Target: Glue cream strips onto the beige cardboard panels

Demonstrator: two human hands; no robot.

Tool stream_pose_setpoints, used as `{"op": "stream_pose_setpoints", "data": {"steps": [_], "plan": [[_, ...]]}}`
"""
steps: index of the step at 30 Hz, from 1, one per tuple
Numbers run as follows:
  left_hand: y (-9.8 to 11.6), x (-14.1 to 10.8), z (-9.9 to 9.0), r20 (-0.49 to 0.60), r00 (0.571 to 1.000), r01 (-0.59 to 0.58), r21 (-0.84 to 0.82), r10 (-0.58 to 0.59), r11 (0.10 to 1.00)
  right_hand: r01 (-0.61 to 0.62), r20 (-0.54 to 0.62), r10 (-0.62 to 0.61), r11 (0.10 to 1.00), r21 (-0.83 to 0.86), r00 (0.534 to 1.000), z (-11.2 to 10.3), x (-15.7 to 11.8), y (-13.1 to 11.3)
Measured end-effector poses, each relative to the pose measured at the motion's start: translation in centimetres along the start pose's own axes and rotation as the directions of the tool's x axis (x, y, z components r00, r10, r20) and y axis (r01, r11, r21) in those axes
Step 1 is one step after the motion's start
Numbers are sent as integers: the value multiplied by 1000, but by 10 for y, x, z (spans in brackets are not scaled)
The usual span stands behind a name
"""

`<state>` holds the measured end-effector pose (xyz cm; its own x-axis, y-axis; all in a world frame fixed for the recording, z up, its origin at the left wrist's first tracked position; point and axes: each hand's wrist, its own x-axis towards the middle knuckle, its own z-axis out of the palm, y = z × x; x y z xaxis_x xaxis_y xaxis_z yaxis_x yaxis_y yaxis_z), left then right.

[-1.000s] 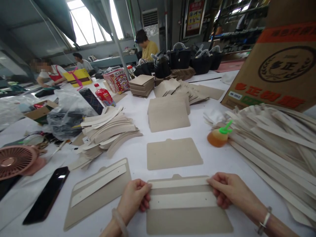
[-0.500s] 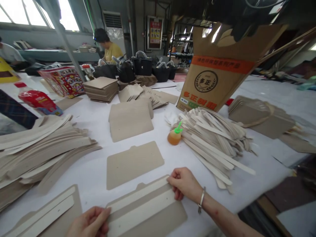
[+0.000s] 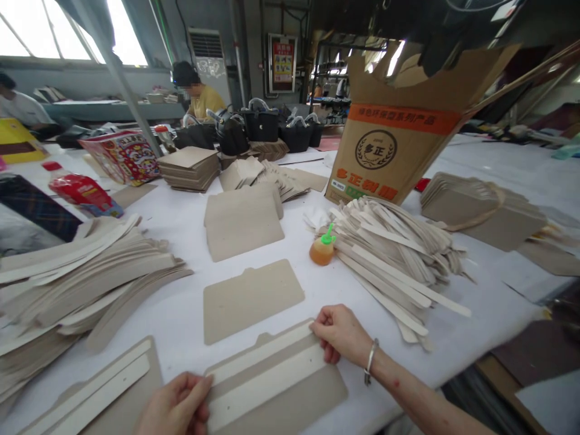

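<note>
A grey-beige cardboard panel (image 3: 312, 396) with a small tab lies flat at the table's front, bearing two pale strips across it. My left hand (image 3: 179, 402) pinches the left end of the upper, narrower strip (image 3: 263, 353). At that strip's right end, my right hand (image 3: 344, 335), with a bracelet on the wrist, pinches with thumb and forefinger. The wider strip (image 3: 272, 380) runs below, under the right fingers. Just beyond lies a bare panel (image 3: 254, 299) of similar shape. Another panel (image 3: 151, 374) with two strips is at lower left.
Loose strips pile up on the right (image 3: 389, 248) and wider ones on the left (image 3: 104, 278). A squeeze bottle (image 3: 322, 251) of amber liquid stands between. Behind are stacked panels (image 3: 244, 223), a carton (image 3: 376, 148), a red bottle (image 3: 81, 190) and black bags (image 3: 260, 124).
The view has shifted slightly, so the table's things appear a little further right. Both hands keep their pinch at the two ends of the upper strip.
</note>
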<state>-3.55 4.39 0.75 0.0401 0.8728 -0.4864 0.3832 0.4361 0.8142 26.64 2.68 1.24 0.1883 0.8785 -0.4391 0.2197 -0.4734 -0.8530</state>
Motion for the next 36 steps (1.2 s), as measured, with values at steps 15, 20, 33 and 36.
{"op": "stream_pose_setpoints", "data": {"steps": [15, 20, 33, 36], "plan": [[2, -3, -6, 20, 999, -40, 170, 37, 985, 35, 9, -34, 982, -188, 999, 5, -4, 1], [10, -12, -9, -48, 983, -144, 393, 177, 908, 139, -51, -173, 907, -397, 984, 3, -9, -4], [20, -31, 6, 513, 640, -581, 810, 572, -77, 670, 563, -717, -181, -720, 411, 11, -22, -3], [16, -36, 0, 492, 624, -601, 799, 607, -30, 637, 534, -768, -220, -739, 354, -2, -18, 10]]}}
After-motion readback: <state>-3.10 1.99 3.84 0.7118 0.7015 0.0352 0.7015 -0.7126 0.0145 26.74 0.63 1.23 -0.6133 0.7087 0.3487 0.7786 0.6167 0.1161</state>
